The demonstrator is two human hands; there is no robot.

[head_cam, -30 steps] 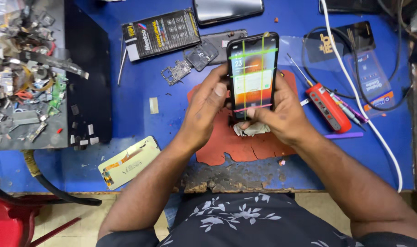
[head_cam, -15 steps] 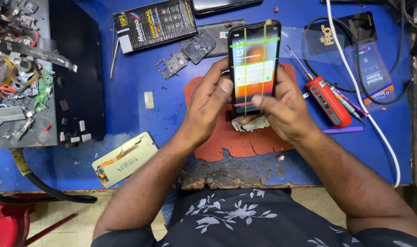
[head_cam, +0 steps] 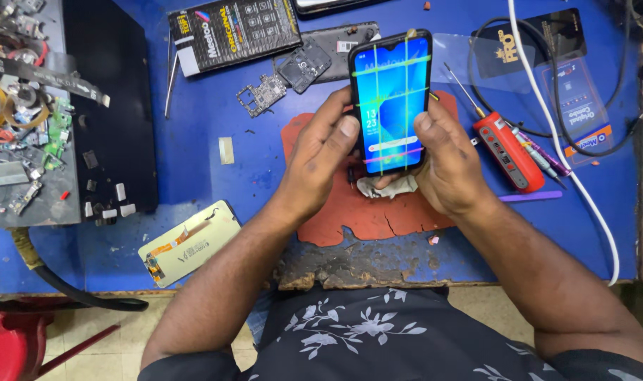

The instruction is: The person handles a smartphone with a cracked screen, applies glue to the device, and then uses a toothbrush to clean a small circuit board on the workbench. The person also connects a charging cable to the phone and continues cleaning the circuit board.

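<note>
A black smartphone is held upright above a torn red mat. Its screen is lit blue and crossed by bright green and pink lines. My left hand grips the phone's left edge, thumb resting near the screen's lower left. My right hand clasps the right edge, thumb on the screen's side. A crumpled white cloth lies on the mat just under the phone.
A red-handled screwdriver and purple pens lie right of my hands. A black box, circuit board pieces and a phone back sit behind. A detached display panel lies front left. A parts tray stands far left. White and black cables run right.
The phone's screen has changed from a pale multicoloured picture to a blue one. Both hands keep hold of it, and the view has shifted slightly.
</note>
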